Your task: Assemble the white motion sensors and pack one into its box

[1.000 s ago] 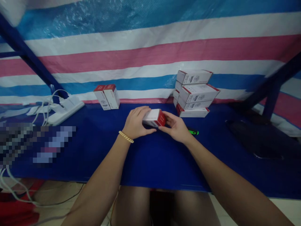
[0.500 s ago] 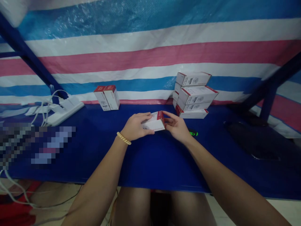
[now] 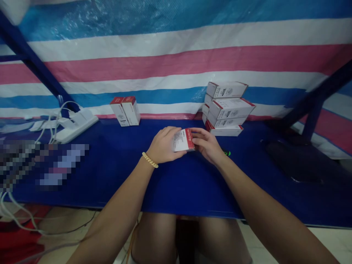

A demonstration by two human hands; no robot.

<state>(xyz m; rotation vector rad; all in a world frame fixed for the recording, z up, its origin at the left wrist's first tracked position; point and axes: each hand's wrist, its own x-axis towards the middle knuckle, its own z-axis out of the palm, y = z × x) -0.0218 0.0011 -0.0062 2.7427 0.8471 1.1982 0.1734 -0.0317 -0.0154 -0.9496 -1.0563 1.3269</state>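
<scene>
1. Head view: a striped tarp in blue, white and pink closes off the whole far side and meets the far edge of the table.
2. The blue table runs across the scene. Its near edge lies just above the person's knees, and the wide strip between that edge and the hands is bare.
3. A dark frame bar slants down at the far left and another at the far right, hemming in both far corners.
4. A flat dark object lies on the right part of the table, well apart from the hands.
5. A stack of white-and-red boxes stands against the tarp, just beyond the right hand.
6. A white power strip with cables sits at the far left, with bare table between it and the hands.
7. Two upright boxes stand side by side at the far edge. An open gap separates them from the stack.
8. The left hand is curled closed around the left end of the small box.
9. The right hand pinches the box's red right end with its fingertips.
10. The small box is held between both hands over the middle of the table, in its far half, with a printed face turned toward the camera.
11. A green item lies on the table just right of the right hand, partly hidden by it.
12. A pale bracelet circles the left wrist.
</scene>
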